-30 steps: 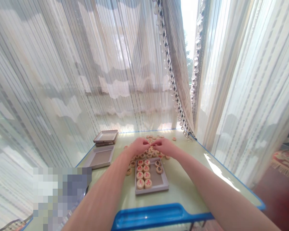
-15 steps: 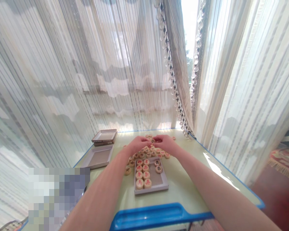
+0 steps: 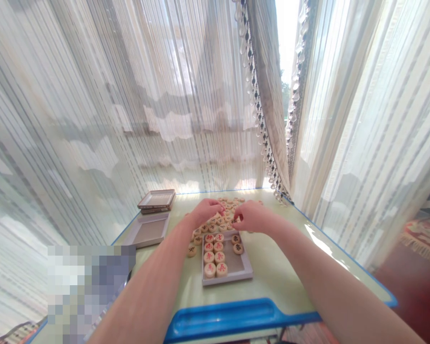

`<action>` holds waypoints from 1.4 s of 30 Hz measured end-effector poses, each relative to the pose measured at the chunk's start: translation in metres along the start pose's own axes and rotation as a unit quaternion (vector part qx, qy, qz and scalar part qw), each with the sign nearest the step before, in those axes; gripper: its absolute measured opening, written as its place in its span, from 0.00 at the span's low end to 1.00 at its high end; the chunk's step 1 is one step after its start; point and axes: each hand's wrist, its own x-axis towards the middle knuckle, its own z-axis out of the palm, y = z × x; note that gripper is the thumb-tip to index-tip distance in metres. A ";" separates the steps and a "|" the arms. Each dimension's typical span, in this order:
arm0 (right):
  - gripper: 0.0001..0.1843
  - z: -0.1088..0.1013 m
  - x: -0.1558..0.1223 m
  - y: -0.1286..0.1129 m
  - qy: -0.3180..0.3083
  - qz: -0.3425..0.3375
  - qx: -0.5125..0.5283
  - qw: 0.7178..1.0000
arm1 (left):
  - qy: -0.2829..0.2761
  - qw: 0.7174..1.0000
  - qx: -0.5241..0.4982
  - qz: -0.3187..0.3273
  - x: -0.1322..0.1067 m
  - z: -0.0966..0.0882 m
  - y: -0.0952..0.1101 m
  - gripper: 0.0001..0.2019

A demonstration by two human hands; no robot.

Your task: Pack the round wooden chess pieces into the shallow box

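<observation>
Head view: my two hands stand apart over a crowd of round lettered pieces (image 3: 212, 228), a narrow gap between them. My left hand (image 3: 209, 210) reaches over from its side with the fingers bent loosely inward; I cannot tell whether anything sits in it. My right hand (image 3: 249, 217) curls its thumb and forefinger towards a dark-lettered piece (image 3: 233, 221) at the fingertips, though I cannot tell whether the pinch has closed on it. The crowd of pieces spreads beneath and beyond both hands, some partly hidden by them. Nearer to me than the hands, between my forearms, lies a shallow tray (image 3: 238, 265): red-lettered pieces (image 3: 209, 257) fill two columns of four on its left-hand side, and two black-lettered pieces (image 3: 238, 248) sit along the opposite wall, one behind the other. A few loose pieces rest just outside it, beside my left forearm. Farther out to the left of my left hand lies a second tray (image 3: 148, 231), with a small stack of boxes (image 3: 156, 198) behind it. Everything stands on a pale green table (image 3: 275, 291) with blue edging, and beyond the hands hangs a sheer striped curtain (image 3: 186, 100).
</observation>
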 end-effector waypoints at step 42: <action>0.16 -0.007 -0.017 -0.020 -0.129 -0.040 -0.033 0.990 | -0.023 0.998 0.065 0.007 0.008 0.003 -0.021 0.11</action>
